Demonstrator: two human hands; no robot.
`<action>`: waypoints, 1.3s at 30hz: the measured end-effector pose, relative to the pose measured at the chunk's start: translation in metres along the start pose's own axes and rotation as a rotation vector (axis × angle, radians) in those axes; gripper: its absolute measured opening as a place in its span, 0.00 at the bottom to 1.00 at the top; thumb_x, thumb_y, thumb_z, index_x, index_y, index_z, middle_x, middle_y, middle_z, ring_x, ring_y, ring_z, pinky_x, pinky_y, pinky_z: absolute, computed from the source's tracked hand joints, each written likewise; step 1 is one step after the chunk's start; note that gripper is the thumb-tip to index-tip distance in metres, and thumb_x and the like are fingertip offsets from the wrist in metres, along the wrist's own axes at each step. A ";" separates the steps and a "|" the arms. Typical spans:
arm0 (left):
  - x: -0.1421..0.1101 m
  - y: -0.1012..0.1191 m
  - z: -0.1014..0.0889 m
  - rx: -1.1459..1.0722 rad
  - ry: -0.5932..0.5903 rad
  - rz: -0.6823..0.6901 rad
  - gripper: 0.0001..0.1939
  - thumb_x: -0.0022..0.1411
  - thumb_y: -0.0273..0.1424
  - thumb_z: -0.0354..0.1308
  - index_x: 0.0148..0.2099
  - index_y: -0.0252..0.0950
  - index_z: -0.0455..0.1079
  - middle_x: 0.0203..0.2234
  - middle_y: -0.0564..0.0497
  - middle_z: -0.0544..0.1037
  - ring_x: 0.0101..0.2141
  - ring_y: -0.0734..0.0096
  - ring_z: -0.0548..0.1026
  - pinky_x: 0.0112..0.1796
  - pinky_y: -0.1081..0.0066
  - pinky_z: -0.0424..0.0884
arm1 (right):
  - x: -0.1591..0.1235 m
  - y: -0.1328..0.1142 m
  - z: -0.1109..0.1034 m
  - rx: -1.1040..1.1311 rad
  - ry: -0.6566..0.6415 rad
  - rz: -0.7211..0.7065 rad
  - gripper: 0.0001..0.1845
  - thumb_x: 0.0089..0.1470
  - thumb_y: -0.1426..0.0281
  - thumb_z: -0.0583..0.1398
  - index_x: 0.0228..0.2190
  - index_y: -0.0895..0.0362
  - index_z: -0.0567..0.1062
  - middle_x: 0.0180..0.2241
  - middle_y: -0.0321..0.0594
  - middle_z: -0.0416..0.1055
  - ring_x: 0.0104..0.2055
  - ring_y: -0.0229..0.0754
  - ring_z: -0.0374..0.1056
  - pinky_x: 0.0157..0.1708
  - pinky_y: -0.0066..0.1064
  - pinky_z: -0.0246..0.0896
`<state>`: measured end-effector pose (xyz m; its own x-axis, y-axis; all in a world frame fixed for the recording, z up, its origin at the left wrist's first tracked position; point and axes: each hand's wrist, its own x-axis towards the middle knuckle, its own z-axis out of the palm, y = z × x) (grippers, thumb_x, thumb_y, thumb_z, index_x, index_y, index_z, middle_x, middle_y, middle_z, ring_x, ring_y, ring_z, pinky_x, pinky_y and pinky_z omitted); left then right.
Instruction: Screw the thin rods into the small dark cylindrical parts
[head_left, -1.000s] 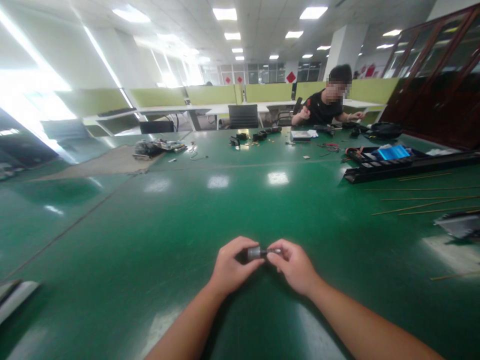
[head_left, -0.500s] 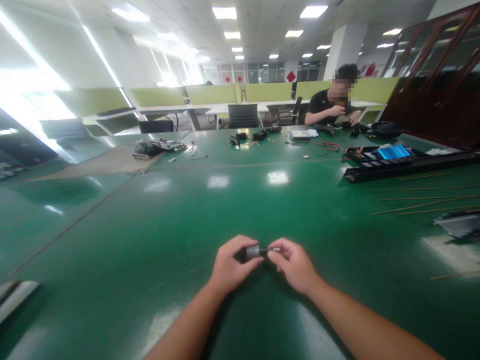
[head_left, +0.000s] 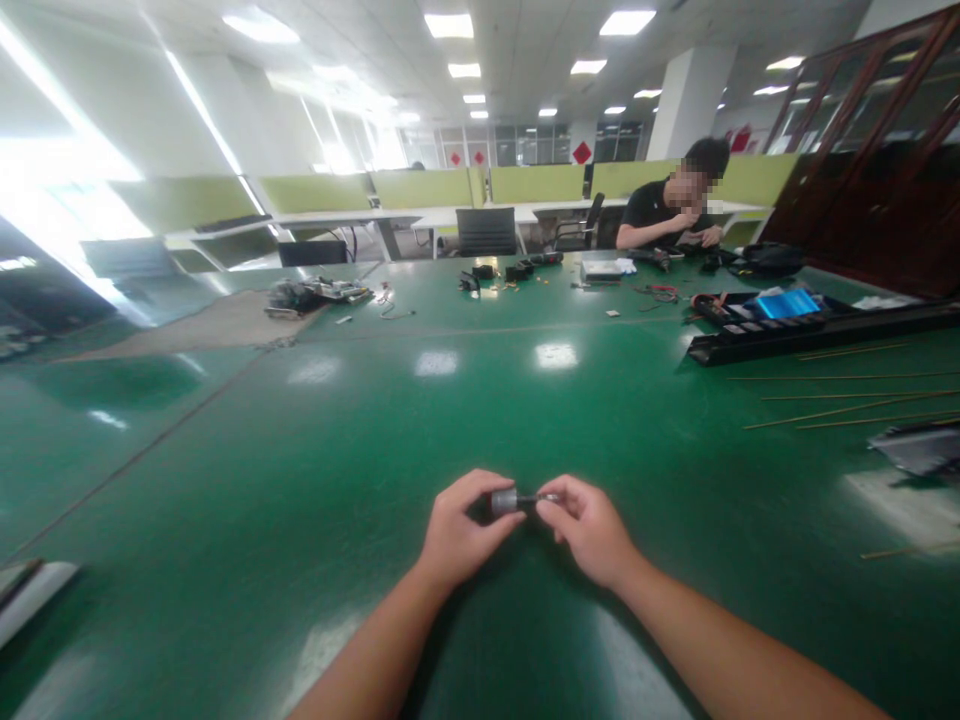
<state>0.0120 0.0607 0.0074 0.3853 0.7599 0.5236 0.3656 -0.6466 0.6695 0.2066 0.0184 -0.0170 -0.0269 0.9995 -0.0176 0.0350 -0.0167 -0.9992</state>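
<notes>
My left hand grips a short grey metal cylinder between thumb and fingers. From its right end a thin dark shaft runs towards my right hand. The thumb and fingers of my right hand pinch the shaft's far end, where a bit of shiny metal shows. Cylinder and shaft lie roughly level, in line with each other, just above the green table. Their exact kind is too small to make out.
Across the table a person sits with a hand near the face. Dark parts and a circuit assembly lie at the far side. On the right are a long black tray, thin brass-coloured rods and a grey part.
My left hand and the grey cylinder have shifted very slightly left, and a little more shaft shows. The person opposite has leaned down and to the right.
</notes>
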 end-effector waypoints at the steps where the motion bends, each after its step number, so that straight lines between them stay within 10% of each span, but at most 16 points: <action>1: 0.000 0.000 0.000 -0.001 -0.001 0.001 0.13 0.53 0.31 0.69 0.42 0.37 0.75 0.34 0.49 0.80 0.36 0.66 0.77 0.39 0.68 0.72 | 0.000 0.000 0.000 0.000 -0.001 0.000 0.09 0.54 0.65 0.61 0.34 0.59 0.73 0.20 0.31 0.66 0.21 0.34 0.60 0.22 0.25 0.54; 39: 0.000 0.000 -0.002 0.010 0.013 -0.043 0.12 0.54 0.34 0.68 0.41 0.36 0.76 0.34 0.47 0.80 0.35 0.64 0.77 0.39 0.65 0.73 | -0.001 -0.004 0.000 0.017 0.038 0.006 0.11 0.56 0.62 0.60 0.34 0.58 0.73 0.20 0.31 0.65 0.20 0.35 0.60 0.22 0.25 0.55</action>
<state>0.0104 0.0607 0.0086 0.3576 0.7879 0.5014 0.3904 -0.6138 0.6862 0.2062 0.0173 -0.0129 0.0117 0.9997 -0.0223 0.0184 -0.0225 -0.9996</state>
